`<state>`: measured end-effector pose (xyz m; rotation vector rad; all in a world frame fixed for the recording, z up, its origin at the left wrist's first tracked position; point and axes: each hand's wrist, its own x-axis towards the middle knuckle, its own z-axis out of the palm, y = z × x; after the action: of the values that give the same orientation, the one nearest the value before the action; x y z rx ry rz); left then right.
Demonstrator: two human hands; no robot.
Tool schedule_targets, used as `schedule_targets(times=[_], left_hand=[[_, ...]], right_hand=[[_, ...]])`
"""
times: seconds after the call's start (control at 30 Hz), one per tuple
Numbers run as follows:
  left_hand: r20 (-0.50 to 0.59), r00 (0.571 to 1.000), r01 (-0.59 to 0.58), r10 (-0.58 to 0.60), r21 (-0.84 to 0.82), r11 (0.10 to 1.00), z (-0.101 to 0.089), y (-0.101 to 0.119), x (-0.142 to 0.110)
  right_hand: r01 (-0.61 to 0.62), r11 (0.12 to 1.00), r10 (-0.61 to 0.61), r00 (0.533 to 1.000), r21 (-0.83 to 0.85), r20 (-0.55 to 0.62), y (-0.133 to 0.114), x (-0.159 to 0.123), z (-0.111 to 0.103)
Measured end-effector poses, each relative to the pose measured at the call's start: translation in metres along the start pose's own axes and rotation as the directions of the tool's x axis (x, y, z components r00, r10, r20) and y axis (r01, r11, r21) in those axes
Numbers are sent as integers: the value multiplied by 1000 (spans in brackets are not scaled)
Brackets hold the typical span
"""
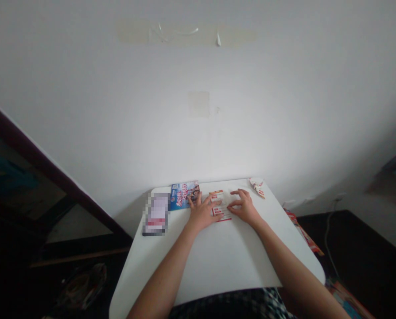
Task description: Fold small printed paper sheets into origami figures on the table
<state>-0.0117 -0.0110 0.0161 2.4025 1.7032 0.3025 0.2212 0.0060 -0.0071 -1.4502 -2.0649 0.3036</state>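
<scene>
A small white leaflet [222, 213] with red and yellow print lies on the white table in front of me. My left hand [202, 213] rests on its left side, palm down with fingers spread. At the leaflet's right edge is my right hand [245, 207], its thumb and a fingertip brought together there while the other fingers reach out above. Just beyond my left fingers lies a blue printed booklet [180, 201] with pink and white lettering, partly covered by those fingertips.
A phone-shaped blurred item [156, 214] lies at the table's left edge. A crumpled white and red wrapper [257, 187] sits at the back right corner. The wall [198, 146] stands behind the table [224, 261]. Colourful papers [302, 231] and a cable [327, 235] are on the right.
</scene>
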Motion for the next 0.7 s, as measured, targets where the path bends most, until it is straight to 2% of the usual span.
schedule_targets(times=[0.27,0.7], left_hand=[[27,1000,6,-5,-11,1000,-2,0,0],[35,999,16,-16,8,1000,-1,0,1]], right_hand=[[-79,994,78,997,-76,-12,-5,6,2],[-161,978,155,986,-129,-53,-18,36,4]])
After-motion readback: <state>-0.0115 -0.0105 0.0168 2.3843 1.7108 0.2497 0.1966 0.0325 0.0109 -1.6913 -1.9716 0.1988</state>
